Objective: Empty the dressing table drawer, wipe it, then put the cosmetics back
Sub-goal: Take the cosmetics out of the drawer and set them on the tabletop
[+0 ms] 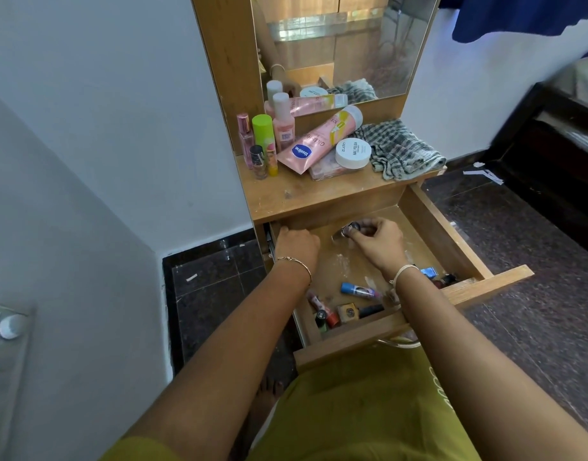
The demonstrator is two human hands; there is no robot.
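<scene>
Single head-worn wide-angle camera, pitched forward and down.
On my feed it hangs close above the open drawer [430, 227], looking steeply into it; the dressing table top [286, 194] and mirror [352, 44] lie straight ahead, wall [86, 128] at left, floor [518, 261] at right.

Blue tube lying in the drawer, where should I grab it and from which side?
Pinch the blue tube across its middle from above, fingers on its two long sides: it lies flat and crosswise on the drawer floor, bare wood either side. The right hand pinches a small shiny item and its wrist is near the tube's right end, so the left hand probably suits.
</scene>
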